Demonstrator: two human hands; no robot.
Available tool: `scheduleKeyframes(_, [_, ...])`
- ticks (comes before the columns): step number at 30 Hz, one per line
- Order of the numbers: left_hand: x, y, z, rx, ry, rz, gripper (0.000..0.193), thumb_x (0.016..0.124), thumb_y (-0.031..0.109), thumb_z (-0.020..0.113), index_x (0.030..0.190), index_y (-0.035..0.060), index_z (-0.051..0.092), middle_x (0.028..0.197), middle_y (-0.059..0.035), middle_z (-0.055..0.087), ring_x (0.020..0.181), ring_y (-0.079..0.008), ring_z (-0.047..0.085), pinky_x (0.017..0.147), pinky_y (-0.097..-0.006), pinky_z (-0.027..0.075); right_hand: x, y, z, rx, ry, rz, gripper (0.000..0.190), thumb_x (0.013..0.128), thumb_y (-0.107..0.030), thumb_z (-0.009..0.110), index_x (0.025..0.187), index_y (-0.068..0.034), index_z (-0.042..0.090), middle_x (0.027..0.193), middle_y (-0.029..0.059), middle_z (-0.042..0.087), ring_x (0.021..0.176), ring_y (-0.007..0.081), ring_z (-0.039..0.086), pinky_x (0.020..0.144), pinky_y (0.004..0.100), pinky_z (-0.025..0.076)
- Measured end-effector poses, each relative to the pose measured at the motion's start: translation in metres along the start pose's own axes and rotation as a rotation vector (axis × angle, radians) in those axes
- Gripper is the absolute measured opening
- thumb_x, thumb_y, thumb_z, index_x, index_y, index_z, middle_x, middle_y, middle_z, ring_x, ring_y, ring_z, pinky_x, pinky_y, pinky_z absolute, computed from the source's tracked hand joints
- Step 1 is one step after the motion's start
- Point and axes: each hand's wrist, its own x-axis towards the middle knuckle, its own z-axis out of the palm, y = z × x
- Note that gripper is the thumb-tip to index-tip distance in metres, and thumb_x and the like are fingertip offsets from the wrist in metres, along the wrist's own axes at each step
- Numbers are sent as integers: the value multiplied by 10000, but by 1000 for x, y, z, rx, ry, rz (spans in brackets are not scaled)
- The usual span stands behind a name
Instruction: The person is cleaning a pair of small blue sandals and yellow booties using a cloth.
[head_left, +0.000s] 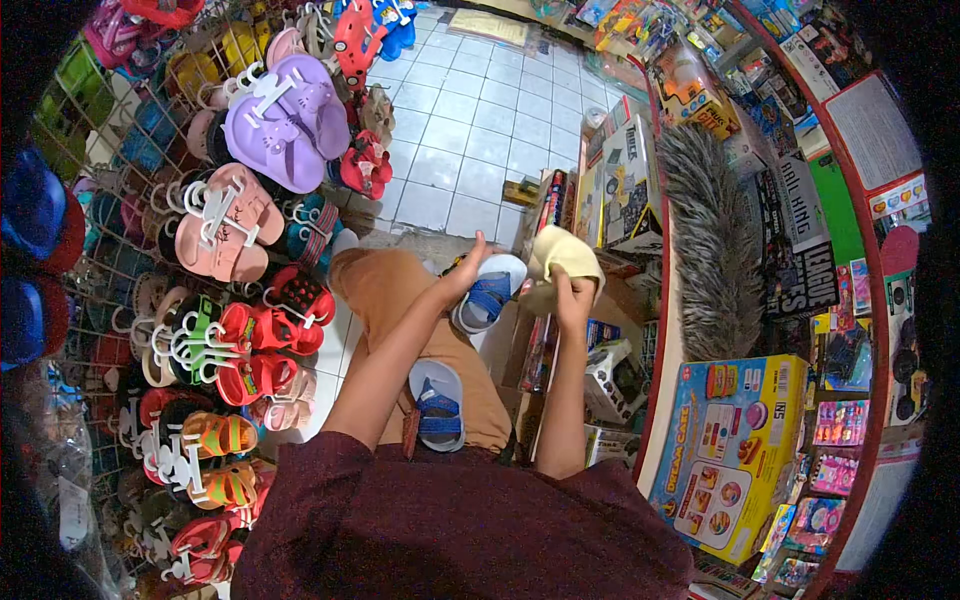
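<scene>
A small blue-strapped sandal (487, 296) with a pale sole is held up by my left hand (466, 274), whose thumb or a finger stands out above it. The grip under the sandal is hidden. My right hand (574, 296) pinches a folded pale yellow cloth (566, 255) just to the right of that sandal. Whether the cloth touches the sandal, I cannot tell. A second, similar blue sandal (439, 409) lies on my lap, on the tan trousers, with its straps facing up.
Wire racks (97, 292) hung with children's sandals rise close on my left. On my right stand shelves of boxed toys, with a toy box (727, 457) near my elbow and a grey fluffy item (709, 240) above it. White floor tiles (450, 135) lie ahead.
</scene>
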Motion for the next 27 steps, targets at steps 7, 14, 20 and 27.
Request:
scheduleKeyframes(7, [-18, 19, 20, -97, 45, -82, 901, 784, 701, 23, 1305, 31, 327, 1231, -112, 458, 1170, -216, 394, 1006, -309, 257, 5, -23, 31, -227, -521, -157, 283, 815, -188, 553, 661, 50, 545, 543, -2, 424, 559, 52, 413, 482, 254, 319])
scheduleKeyframes(14, [-16, -3, -9, 41, 44, 18, 919, 760, 737, 46, 1288, 56, 364, 1168, -105, 482, 1055, -188, 459, 904, -286, 362, -3, -30, 56, -427, -532, -572, 341, 843, -309, 511, 876, 21, 589, 870, 152, 589, 838, 269, 534, 759, 346, 401])
scheduleKeyframes(20, [-15, 0, 0, -95, 57, -77, 918, 757, 732, 27, 1305, 66, 342, 1180, -110, 481, 1059, -188, 465, 902, -292, 368, 14, -29, 46, -416, -672, -374, 328, 826, -305, 547, 935, -1, 600, 985, 169, 571, 941, 284, 520, 824, 358, 390])
scheduleKeyframes(27, [-11, -5, 4, -91, -19, 32, 818, 816, 672, 52, 1240, 70, 409, 1141, -92, 500, 1052, -168, 458, 891, -291, 372, 20, -7, 31, -481, -515, -519, 315, 782, -322, 592, 942, -53, 625, 1020, 164, 575, 990, 336, 499, 877, 398, 360])
